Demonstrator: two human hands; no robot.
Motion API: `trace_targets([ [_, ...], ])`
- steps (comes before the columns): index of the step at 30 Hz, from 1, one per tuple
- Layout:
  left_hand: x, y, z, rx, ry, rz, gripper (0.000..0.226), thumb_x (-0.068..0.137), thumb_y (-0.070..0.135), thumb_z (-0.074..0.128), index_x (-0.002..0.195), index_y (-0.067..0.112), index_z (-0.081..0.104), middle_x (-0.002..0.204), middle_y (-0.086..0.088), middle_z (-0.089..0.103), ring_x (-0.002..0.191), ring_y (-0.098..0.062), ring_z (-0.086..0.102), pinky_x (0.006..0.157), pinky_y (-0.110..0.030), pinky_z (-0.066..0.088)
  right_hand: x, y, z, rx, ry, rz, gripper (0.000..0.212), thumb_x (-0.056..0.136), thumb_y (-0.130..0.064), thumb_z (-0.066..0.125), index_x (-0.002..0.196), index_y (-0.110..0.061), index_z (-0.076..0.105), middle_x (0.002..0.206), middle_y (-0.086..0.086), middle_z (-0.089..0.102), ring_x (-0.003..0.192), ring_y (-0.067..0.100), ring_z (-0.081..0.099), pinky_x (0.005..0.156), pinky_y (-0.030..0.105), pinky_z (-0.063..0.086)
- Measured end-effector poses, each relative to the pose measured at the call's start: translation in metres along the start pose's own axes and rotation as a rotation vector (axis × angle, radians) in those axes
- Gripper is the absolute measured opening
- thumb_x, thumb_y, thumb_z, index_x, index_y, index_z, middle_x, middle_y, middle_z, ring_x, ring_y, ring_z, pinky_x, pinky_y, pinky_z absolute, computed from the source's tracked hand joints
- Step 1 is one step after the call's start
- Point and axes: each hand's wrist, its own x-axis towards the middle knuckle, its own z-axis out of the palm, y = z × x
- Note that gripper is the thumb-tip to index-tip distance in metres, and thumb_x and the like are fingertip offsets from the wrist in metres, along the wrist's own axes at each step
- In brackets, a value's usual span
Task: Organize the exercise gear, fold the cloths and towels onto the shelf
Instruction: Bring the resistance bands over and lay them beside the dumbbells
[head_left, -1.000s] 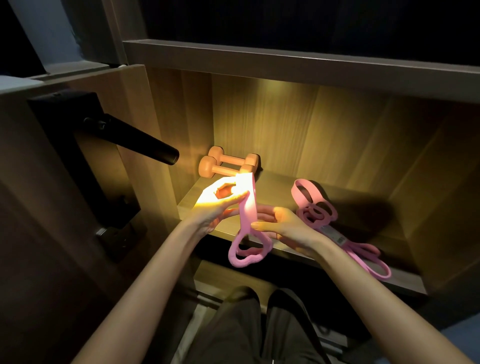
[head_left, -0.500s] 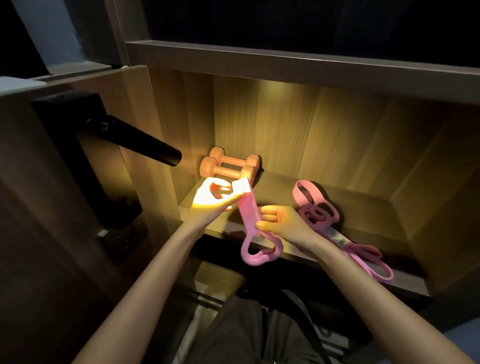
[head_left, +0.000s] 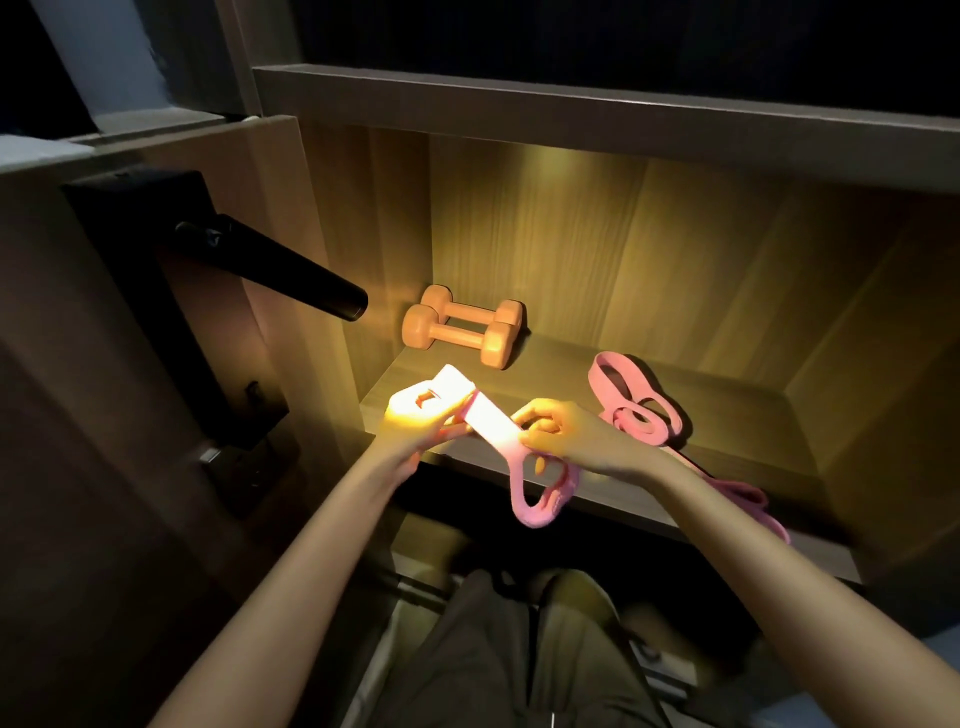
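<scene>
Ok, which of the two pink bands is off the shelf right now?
The brightly lit pink band, gripped between the left hand and right hand at the shelf front edge. The other pink band lies coiled on the shelf, further right.

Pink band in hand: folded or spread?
Partly folded: the pink band runs flat between left hand and right hand; loops dangle below.

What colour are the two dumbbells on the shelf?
The dumbbells are orange, both the same shade. The head view shows them well.
</scene>
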Motion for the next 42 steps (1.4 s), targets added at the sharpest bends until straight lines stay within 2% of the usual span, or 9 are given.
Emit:
trace_targets([
  [4, 0.015, -0.012, -0.009, 0.013, 0.081, 0.016, 0.022, 0.082, 0.011, 0.071, 0.102, 0.008, 0.063, 0.094, -0.001, 0.068, 0.087, -0.015, 0.069, 0.061, -0.022, 0.058, 0.009, 0.014, -0.002, -0.168, 0.015, -0.002, 0.013, 0.090, -0.025, 0.063, 0.103, -0.025, 0.062, 0.075, -0.011, 0.066, 0.061, 0.002, 0.059, 0.060, 0.024, 0.048],
  [9, 0.049, -0.032, -0.023, 0.012, 0.117, -0.065, 0.030, 0.085, 0.014, 0.068, 0.112, 0.003, 0.059, 0.103, -0.008, 0.067, 0.089, -0.015, 0.067, 0.068, -0.024, 0.059, 0.039, 0.034, -0.008, -0.260, 0.024, -0.032, 0.026, 0.095, -0.016, 0.055, 0.119, -0.014, 0.063, 0.106, 0.002, 0.067, 0.091, 0.021, 0.065, 0.081, 0.037, 0.054],
  [14, 0.089, -0.052, -0.033, 0.139, 0.216, -0.122, 0.023, 0.084, 0.021, 0.071, 0.100, 0.009, 0.059, 0.086, -0.003, 0.067, 0.068, -0.008, 0.068, 0.051, -0.017, 0.053, 0.080, 0.055, -0.012, -0.096, 0.104, 0.040, 0.019, 0.092, -0.017, 0.062, 0.110, -0.014, 0.059, 0.096, 0.006, 0.066, 0.068, 0.005, 0.064, 0.064, 0.021, 0.052],
  [17, 0.113, -0.068, -0.041, 0.350, 0.285, -0.113, 0.031, 0.084, 0.029, 0.071, 0.100, 0.007, 0.057, 0.075, -0.004, 0.065, 0.054, -0.009, 0.064, 0.051, -0.027, 0.056, 0.106, 0.067, -0.008, -0.135, 0.161, 0.073, 0.010, 0.088, -0.016, 0.067, 0.099, -0.014, 0.067, 0.094, 0.005, 0.069, 0.075, 0.012, 0.064, 0.068, 0.021, 0.051],
  [22, 0.140, -0.088, -0.053, 0.734, 0.261, -0.023, 0.039, 0.087, 0.038, 0.066, 0.109, 0.014, 0.044, 0.101, -0.001, 0.055, 0.091, -0.017, 0.054, 0.081, -0.033, 0.047, 0.135, 0.086, 0.003, -0.212, 0.194, 0.063, 0.015, 0.089, -0.012, 0.066, 0.100, -0.010, 0.075, 0.099, 0.004, 0.072, 0.087, 0.013, 0.063, 0.077, 0.019, 0.045],
  [26, 0.150, -0.097, -0.056, 0.973, 0.248, 0.126, 0.040, 0.089, 0.042, 0.061, 0.114, 0.012, 0.051, 0.106, -0.008, 0.060, 0.099, -0.026, 0.054, 0.085, -0.038, 0.046, 0.147, 0.098, 0.007, -0.322, 0.246, 0.013, 0.020, 0.094, -0.013, 0.058, 0.104, -0.018, 0.074, 0.095, 0.001, 0.058, 0.087, 0.014, 0.051, 0.077, 0.021, 0.035],
  [31, 0.153, -0.098, -0.058, 0.970, 0.317, 0.129, 0.058, 0.087, 0.045, 0.062, 0.133, 0.011, 0.050, 0.132, -0.013, 0.046, 0.124, -0.029, 0.039, 0.103, -0.036, 0.032, 0.150, 0.106, 0.008, -0.523, 0.259, 0.075, 0.035, 0.099, -0.012, 0.048, 0.132, -0.021, 0.058, 0.130, -0.001, 0.045, 0.119, 0.016, 0.035, 0.102, 0.024, 0.029],
  [38, 0.129, -0.086, -0.057, 0.922, 0.226, 0.390, 0.049, 0.089, 0.042, 0.061, 0.136, 0.033, 0.049, 0.141, -0.007, 0.038, 0.131, -0.023, 0.030, 0.105, -0.028, 0.022, 0.121, 0.088, 0.013, -0.467, 0.034, 0.076, 0.068, 0.085, -0.057, 0.058, 0.144, -0.050, 0.026, 0.156, -0.010, 0.016, 0.141, 0.018, 0.008, 0.114, 0.047, 0.020],
  [42, 0.112, -0.077, -0.060, 1.212, 0.157, 0.763, 0.043, 0.085, 0.029, 0.070, 0.128, 0.027, 0.059, 0.135, -0.001, 0.054, 0.124, -0.022, 0.046, 0.099, -0.037, 0.036, 0.106, 0.093, 0.019, -0.530, 0.011, 0.082, 0.076, 0.083, -0.049, 0.066, 0.146, -0.049, 0.024, 0.161, -0.008, -0.002, 0.146, 0.020, -0.006, 0.117, 0.052, 0.020],
])
